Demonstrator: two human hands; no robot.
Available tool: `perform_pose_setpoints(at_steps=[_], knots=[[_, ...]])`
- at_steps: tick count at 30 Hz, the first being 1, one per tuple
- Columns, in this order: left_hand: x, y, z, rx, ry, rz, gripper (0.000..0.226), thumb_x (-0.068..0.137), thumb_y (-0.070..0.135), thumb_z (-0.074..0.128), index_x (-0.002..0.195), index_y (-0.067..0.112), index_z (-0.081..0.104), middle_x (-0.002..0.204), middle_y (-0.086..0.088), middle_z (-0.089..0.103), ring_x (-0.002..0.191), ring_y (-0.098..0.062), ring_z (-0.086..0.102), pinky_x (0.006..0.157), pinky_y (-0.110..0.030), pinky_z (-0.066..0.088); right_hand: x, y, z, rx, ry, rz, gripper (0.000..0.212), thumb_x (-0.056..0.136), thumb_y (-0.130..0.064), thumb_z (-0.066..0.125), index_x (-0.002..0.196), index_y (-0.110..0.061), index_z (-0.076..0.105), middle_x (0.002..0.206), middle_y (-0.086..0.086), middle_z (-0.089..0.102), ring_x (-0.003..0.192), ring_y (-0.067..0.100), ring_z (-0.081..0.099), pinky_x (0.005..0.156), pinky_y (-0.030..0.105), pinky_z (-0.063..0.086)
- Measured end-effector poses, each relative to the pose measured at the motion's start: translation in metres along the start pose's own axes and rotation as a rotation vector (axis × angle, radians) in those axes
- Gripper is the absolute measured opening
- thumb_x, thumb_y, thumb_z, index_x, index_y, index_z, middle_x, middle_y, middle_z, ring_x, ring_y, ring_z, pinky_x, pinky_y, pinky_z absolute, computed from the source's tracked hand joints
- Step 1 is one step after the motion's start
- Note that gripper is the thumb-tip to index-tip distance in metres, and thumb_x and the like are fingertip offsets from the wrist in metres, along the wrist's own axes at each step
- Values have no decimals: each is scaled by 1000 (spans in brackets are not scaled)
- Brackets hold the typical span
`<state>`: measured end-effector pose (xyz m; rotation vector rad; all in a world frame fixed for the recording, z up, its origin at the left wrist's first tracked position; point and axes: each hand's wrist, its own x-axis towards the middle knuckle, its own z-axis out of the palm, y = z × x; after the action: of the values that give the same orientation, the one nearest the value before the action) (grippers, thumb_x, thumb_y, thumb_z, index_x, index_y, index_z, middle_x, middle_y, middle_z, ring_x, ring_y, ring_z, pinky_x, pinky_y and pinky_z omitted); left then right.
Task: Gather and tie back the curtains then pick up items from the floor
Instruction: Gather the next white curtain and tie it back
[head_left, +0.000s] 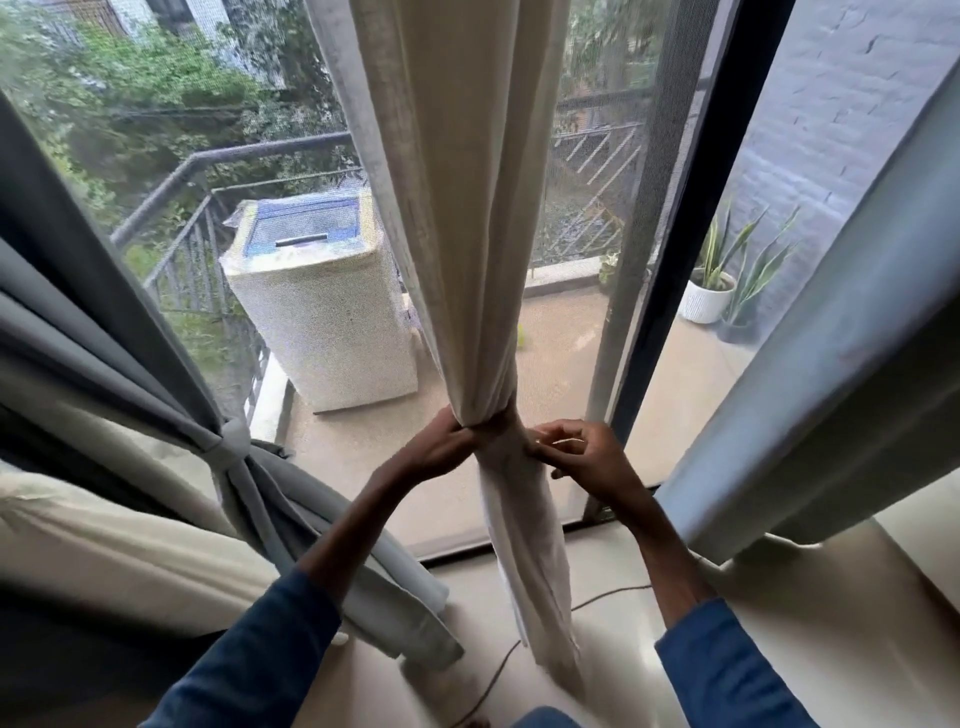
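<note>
The cream curtain (467, 234) hangs in the middle of the window, gathered into a tight bunch at about waist height. The left hand (441, 444) has its fingers curled round that bunch from the left. The right hand (582, 452) pinches at the bunch's right side with thumb and fingertips; the blur there leaves it unclear whether it pinches a fold of the curtain itself or a separate tie.

The main risk is that the bunch comes loose. If the left hand slackens before the wrap is secured, the folds will likely fan out again and need regathering. A pinch that takes only the outer layer could leave a loose knot that slides down the fabric. A hard downward tug would strain whatever holds the curtain up, which is out of view. The cable (498, 670) on the floor (779, 597) passes just beside the curtain's hanging tail, so it could snag the hem or catch a foot when the person bends for the pick-up.

Counted:
- Three curtains are plain to see: the cream one, a grey curtain (104, 332) on the left already cinched by a band (231, 441), and a grey curtain (841, 353) on the right hanging untied.
- More cream cloth (104, 540) lies behind the left one.
- There are two hands and one cable.
- Outside stand one washing machine (322, 322) and two potted plants (709, 299).
</note>
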<state>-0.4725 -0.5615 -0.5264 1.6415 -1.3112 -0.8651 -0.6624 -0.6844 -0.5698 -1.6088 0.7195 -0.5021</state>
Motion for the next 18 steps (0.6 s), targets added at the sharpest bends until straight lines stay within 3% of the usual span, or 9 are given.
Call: perform_pose_setpoints(at_steps=[2,4,6,7,9,11,13,15,18], knots=[[1,-1,-6,-25,-33,-4,45,87,43,58,123,17,64,125,-4,66,115,-6,57,101,-29,49,-1,3,-9,-143,14,-19,15,83,-33,82,85,-18,80,78,-2,76,71,6,66,63,27,50],[6,-4,-12,20,23,-1,37,90,37,64,116,10,69,114,-11,71,106,-16,66,91,-40,56,1,11,-17,-318,83,-52,24,81,-47,80,79,-23,81,77,-11,75,76,0,63,72,25,47],[12,-8,-17,126,118,12,43,88,45,70,94,3,73,87,-19,73,81,-35,71,69,-54,59,3,17,-22,-474,220,-106,32,77,-59,78,75,-27,81,82,-14,71,89,3,61,79,27,45],[13,-6,-18,169,163,-8,48,87,50,72,83,2,73,74,-16,73,71,-36,70,62,-55,58,3,17,-24,-511,289,-114,34,75,-62,79,75,-28,81,90,-9,69,96,8,60,83,28,44],[14,-4,-17,184,255,-66,43,87,48,73,72,8,71,63,-5,72,63,-29,72,60,-53,59,-2,5,-28,-514,366,-121,30,73,-55,82,73,-26,80,96,-3,64,99,5,56,85,25,44],[16,-3,-11,209,302,-88,39,88,45,73,69,11,68,57,1,71,58,-23,73,57,-50,60,-10,-11,-27,-491,301,-138,31,77,-46,83,65,-18,76,69,-8,66,71,-4,56,67,19,43],[19,-2,-4,240,335,-107,37,87,42,73,66,13,65,53,3,68,54,-18,72,54,-48,60,-14,-20,-19,-424,169,-97,29,83,-36,81,65,-14,76,55,-6,66,52,-1,61,55,25,49],[22,-4,5,267,374,-114,33,83,42,71,64,18,61,55,1,69,53,-12,71,55,-47,60,-15,-22,-4,-490,104,-121,24,87,-30,77,67,-17,75,59,-8,69,56,-1,65,57,27,52],[23,-5,17,225,386,-120,26,78,38,68,69,15,62,63,1,72,52,-10,71,52,-45,60,-18,-28,16,-574,73,-218,18,86,-19,73,68,-19,74,60,-10,66,60,-1,62,61,18,44]])
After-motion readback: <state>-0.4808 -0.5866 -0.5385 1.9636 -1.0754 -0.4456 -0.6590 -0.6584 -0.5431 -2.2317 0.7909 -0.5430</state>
